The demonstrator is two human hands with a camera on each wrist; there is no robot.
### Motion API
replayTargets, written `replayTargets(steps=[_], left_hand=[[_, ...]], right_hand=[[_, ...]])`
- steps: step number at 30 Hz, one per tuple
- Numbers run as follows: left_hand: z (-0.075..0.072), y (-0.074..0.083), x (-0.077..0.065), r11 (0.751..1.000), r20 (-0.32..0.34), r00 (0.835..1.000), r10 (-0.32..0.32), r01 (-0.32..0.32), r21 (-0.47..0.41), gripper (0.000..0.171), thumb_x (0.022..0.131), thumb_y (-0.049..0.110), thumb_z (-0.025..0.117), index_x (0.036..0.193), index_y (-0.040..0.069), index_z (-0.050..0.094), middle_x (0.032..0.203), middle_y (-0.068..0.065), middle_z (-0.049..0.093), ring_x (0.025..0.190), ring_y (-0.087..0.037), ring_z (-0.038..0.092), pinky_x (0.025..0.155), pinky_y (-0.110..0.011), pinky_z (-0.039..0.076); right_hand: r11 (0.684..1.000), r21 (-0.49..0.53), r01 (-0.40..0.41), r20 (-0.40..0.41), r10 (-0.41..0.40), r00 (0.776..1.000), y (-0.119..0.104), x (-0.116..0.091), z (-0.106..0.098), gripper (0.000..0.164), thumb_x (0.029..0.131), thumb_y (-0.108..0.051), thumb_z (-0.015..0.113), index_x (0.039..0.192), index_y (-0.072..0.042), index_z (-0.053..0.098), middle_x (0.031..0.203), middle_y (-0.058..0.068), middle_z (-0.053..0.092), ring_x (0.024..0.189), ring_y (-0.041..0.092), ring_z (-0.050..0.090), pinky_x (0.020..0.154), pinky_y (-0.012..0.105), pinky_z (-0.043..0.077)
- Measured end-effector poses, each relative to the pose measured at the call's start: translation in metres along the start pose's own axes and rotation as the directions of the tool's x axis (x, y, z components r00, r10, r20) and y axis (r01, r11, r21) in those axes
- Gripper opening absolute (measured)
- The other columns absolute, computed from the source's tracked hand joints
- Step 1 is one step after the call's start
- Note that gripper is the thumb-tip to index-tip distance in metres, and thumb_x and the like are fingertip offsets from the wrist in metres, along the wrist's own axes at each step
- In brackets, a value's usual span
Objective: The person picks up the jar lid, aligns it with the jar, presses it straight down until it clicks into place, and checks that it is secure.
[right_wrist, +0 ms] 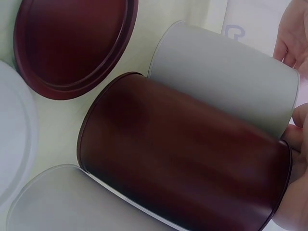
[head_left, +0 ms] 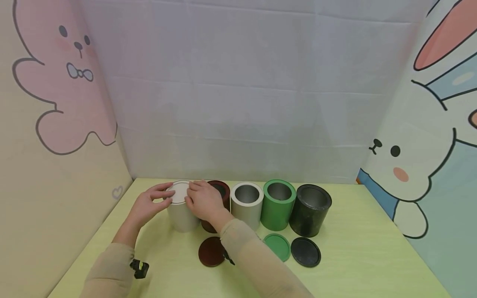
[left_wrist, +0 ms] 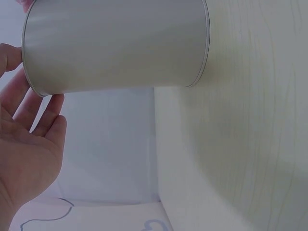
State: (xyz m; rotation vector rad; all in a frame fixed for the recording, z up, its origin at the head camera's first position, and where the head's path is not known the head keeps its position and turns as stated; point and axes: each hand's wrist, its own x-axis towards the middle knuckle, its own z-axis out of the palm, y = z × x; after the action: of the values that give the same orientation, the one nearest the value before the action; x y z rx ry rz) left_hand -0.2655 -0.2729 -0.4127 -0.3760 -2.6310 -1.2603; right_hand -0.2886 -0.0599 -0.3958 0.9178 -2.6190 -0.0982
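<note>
A white lid [head_left: 180, 193] sits on top of the leftmost white can [head_left: 183, 220], which stands upright on the table. My left hand [head_left: 144, 207] touches the lid's left rim with extended fingers [left_wrist: 50, 115], the thumb apart from them. On the opposite side, my right hand [head_left: 206, 201] holds the rim with bent fingers, and it covers part of the lid. Close against this can stands a dark red can [right_wrist: 183, 156], partly hidden behind the right hand in the head view.
Another white can [head_left: 246, 211], a green can [head_left: 275, 215] and a black can [head_left: 309, 217] stand uncovered to the right. In front lie a dark red lid [head_left: 211, 252], a green lid [head_left: 277, 247], a black lid [head_left: 305, 252] and a white disc [right_wrist: 14, 130]. Printed cloth walls surround the table.
</note>
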Motion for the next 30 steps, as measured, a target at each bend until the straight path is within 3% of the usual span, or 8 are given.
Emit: replayTargets(steps=[12,30], left_hand=[[0.0027,-0.0023,-0.0001,1.000,-0.003,1.000,-0.003,0.003,0.013,0.033,0.095,0.020,0.069,0.121,-0.001,0.070,0.146,-0.013,0.051,0.138,-0.037,0.037,0.104,-0.056,0.037],[0.0015,-0.0060,0.0017,1.000,-0.014,1.000,0.003,-0.003,0.019,0.031,0.093,0.020,0.070,0.118,0.001,0.073,0.143,-0.013,0.053,0.137,-0.038,0.038,0.106,-0.058,0.034]], right_hand=[[1.000,0.017,-0.004,0.023,0.003,1.000,0.0016,0.0002,0.0003,0.037,0.106,-0.038,0.044,0.132,-0.025,0.066,0.144,-0.008,0.053,0.136,0.010,0.042,0.115,0.029,0.027],[0.993,0.118,0.012,0.054,-0.019,0.998,0.0062,0.0003,-0.0038,0.032,0.106,-0.037,0.045,0.118,-0.023,0.071,0.145,-0.006,0.052,0.136,0.011,0.043,0.116,0.029,0.024]])
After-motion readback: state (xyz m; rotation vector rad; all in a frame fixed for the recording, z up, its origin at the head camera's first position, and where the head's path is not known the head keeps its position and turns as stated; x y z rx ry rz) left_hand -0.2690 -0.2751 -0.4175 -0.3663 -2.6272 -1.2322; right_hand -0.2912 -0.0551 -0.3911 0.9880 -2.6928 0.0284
